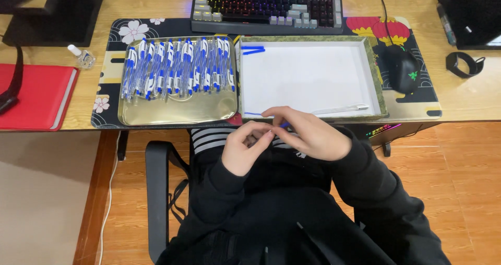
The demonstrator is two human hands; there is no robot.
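Note:
My left hand [244, 147] and my right hand [308, 132] meet over my lap just below the desk edge, fingers closed together around a small blue pen part [284, 124] that barely shows between them. A gold metal tray [177, 111] to the upper left holds several blue-and-clear pens [177, 67] in a row. Right of it stands a white-lined shallow box [308, 77] holding blue refills [253, 49] in its far left corner, a clear pen barrel [342, 109] along its near edge, and a thin blue refill [253, 114] at its near left.
A keyboard [267, 7] lies behind the tray and box on a patterned desk mat [112, 61]. A black mouse [403, 69] sits right, a red notebook [34, 95] and small clear bottle [82, 57] left, a black wristband [464, 64] far right.

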